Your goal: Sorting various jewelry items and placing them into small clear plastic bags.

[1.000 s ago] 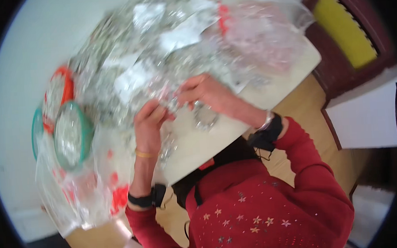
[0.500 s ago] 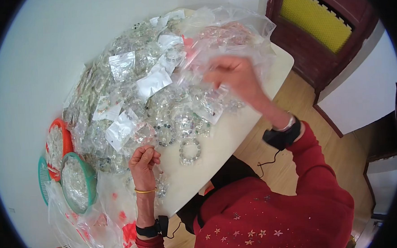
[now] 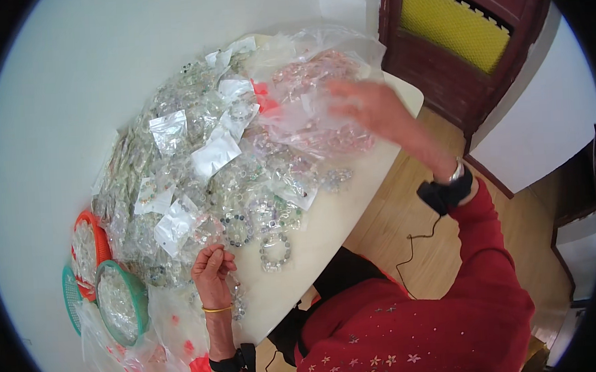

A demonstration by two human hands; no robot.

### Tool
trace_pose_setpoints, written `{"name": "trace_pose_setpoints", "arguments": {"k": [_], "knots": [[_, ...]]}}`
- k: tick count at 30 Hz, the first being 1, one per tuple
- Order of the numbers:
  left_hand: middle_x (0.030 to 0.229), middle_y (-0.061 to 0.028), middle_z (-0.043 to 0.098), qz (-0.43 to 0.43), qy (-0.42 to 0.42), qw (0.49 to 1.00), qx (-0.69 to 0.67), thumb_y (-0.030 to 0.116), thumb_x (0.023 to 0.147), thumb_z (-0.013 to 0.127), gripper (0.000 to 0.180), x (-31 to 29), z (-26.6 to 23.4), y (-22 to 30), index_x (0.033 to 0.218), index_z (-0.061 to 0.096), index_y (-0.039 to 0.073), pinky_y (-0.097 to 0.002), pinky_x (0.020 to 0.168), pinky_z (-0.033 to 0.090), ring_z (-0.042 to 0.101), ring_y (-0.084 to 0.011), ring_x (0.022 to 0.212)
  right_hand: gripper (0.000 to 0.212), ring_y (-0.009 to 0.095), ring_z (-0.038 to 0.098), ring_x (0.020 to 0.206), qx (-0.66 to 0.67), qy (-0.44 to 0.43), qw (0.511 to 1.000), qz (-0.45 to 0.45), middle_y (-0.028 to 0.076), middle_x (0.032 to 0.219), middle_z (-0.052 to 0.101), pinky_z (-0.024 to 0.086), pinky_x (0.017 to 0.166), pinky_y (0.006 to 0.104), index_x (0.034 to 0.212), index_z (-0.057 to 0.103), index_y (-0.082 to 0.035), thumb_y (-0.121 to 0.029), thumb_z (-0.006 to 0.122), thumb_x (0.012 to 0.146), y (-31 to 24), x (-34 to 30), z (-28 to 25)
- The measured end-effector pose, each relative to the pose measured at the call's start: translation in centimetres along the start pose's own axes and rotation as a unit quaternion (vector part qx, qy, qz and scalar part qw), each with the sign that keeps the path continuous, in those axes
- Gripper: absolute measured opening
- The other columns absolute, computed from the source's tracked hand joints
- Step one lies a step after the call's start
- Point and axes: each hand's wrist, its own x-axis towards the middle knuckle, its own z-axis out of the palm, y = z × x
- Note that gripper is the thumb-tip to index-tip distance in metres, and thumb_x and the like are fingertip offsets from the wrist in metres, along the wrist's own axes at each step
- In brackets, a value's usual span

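My left hand (image 3: 212, 275) rests at the near edge of the heap of clear-bagged bracelets (image 3: 175, 159), its fingers curled and pinched together. Whatever it may hold is too small to make out. A pink beaded bracelet (image 3: 208, 228) lies just beyond its fingertips, and a grey and clear beaded bracelet (image 3: 275, 252) lies to its right on the pale table (image 3: 328, 238). Blurred by motion, my right hand (image 3: 375, 111) is over the far right of the table, above a large clear plastic bag of pink bagged items (image 3: 319, 70). Its finger pose is smeared.
Silvery white zip pouches (image 3: 216, 154) lie on the heap. At left stand a red basket (image 3: 101, 243) and a green basket (image 3: 140, 305), both full of clear packets. A plastic bag with red patches (image 3: 167, 334) sits near my left forearm. A dark red door (image 3: 440, 64) stands beyond.
My right hand has moved right and outward, away from the middle of the heap to over the pink bag. The view has shifted slightly. My left hand keeps its pinch in place.
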Motion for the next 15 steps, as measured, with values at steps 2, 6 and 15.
{"name": "trace_pose_setpoints", "arguments": {"k": [2, 6, 15], "knots": [[0.072, -0.0065, 0.063, 0.007, -0.002, 1.0, 0.016, 0.009, 0.086, 0.057, 0.011, 0.0, 0.1, 0.0, 0.094, 0.06, 0.002, -0.0222, 0.052, 0.046, 0.057, -0.0117, 0.055, 0.035, 0.03, 0.055, 0.069, 0.033, -0.055, 0.998, -0.019, 0.014, 0.078, 0.06, 0.046, 0.064, 0.0353, 0.107, 0.061, -0.005, -0.022, 0.065, 0.077, -1.5, -2.3, 1.6], [0.073, -0.0066, 0.063, 0.006, 0.004, 0.999, 0.035, 0.009, 0.086, 0.057, 0.011, -0.2, 0.2, -0.2, 0.093, 0.06, 0.002, -0.0219, 0.052, 0.046, 0.057, -0.0118, 0.055, 0.034, 0.028, 0.053, 0.062, 0.055, 0.002, 0.991, -0.121, 0.011, 0.067, 0.056, 0.044, 0.06, 0.0347, 0.103, 0.061, -0.003, -0.013, 0.068, 0.072, -2.6, -4.4, 3.8], [0.073, -0.0069, 0.063, 0.0, 0.002, 0.999, 0.032, 0.009, 0.086, 0.056, 0.011, -0.2, 0.3, 0.1, 0.094, 0.06, 0.002, -0.0214, 0.052, 0.045, 0.057, -0.0117, 0.056, 0.023, 0.023, 0.053, 0.053, -0.046, 0.212, 0.951, -0.218, 0.011, 0.069, 0.062, 0.041, 0.048, 0.0288, 0.088, 0.064, 0.0, 0.004, 0.069, 0.066, -2.5, -2.8, -1.4]]}}
